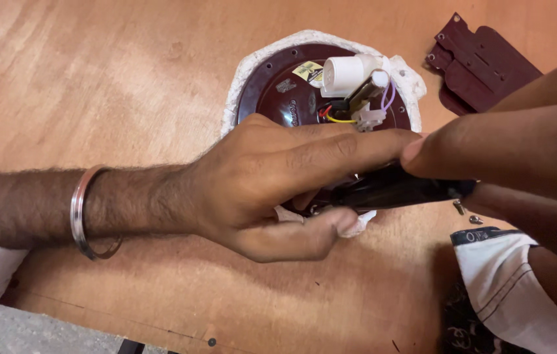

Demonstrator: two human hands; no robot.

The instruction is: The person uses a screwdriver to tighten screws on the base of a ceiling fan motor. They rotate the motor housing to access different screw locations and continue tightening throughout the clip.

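Gripping a dark cover [390, 190], left hand [272, 183] fingers closed, right hand [488, 151] pinching, maroon round housing [278, 92] holding wires [357, 108]

- I'm working on a bare orange-brown plywood board [95, 85], grain showing, its near edge at the bottom left.
- A round maroon appliance base [278, 92] lies flat on the board, rimmed with white padding and carrying a white cylindrical part and coloured wires.
- A maroon cover plate [481, 65] lies flat at the upper right, apart from the base.
- Two small screws [467, 214] lie loose on the wood, right of the base.
- A white cloth [508, 275] lies at the lower right.
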